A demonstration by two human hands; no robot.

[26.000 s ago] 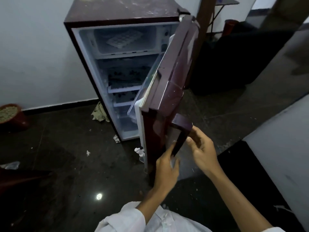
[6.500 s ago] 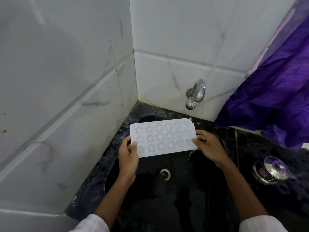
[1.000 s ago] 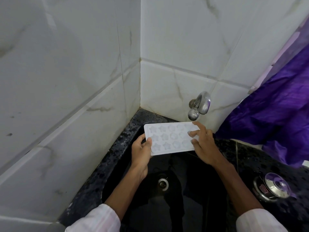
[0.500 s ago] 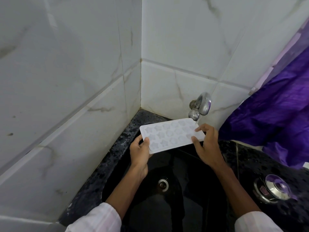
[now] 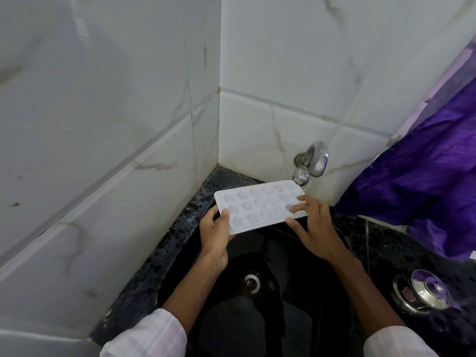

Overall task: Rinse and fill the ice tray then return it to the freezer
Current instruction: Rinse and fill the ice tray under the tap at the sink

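Head: tray (image 5: 260, 207) end in left grip (image 5: 214, 234)

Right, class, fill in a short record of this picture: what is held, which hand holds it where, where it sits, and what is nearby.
held item: ice tray, white, moulds facing up
left hand: grips the tray's left end, thumb on top
right hand: holds the right end, fingers on top
position: over the black sink, right end just below the tap
water: flow too faint to tell
nearby: drain, pot lid, purple cloth
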